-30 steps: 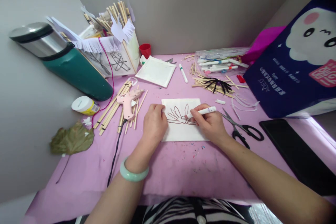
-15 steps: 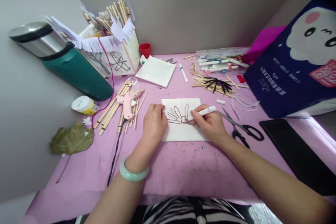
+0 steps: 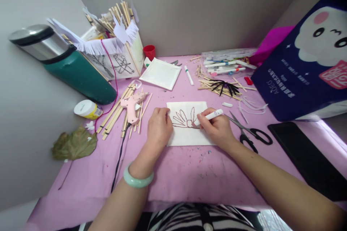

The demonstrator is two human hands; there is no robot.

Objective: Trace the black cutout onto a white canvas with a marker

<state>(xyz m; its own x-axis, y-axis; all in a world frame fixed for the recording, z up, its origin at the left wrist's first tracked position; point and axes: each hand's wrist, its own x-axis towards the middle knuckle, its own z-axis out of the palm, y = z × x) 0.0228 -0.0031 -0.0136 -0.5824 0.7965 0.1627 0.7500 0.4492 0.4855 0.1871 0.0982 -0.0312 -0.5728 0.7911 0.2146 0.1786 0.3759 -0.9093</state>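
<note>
A white square sheet (image 3: 187, 135) lies on the pink table cover (image 3: 176, 177) in front of me, with a brown outline drawing (image 3: 182, 119) on its upper half. My right hand (image 3: 217, 128) pinches a white marker (image 3: 213, 114) whose tip rests on the drawing. My left hand (image 3: 159, 129) lies on the sheet's left edge with its fingers curled, pressing it down. A pale green bangle (image 3: 137, 180) sits on my left wrist.
Black scissors (image 3: 251, 134) lie right of the sheet, a black tablet (image 3: 303, 155) farther right. A pink glue gun (image 3: 132, 106) on wooden sticks and a dry leaf (image 3: 73, 144) lie left. At the back stand a green flask (image 3: 67, 65), a stick box (image 3: 119, 50), a white tray (image 3: 161, 74), a pen case (image 3: 227, 63) and a printed bag (image 3: 306, 65).
The marker tip has shifted slightly along the drawing. Both hands otherwise stay where they were.
</note>
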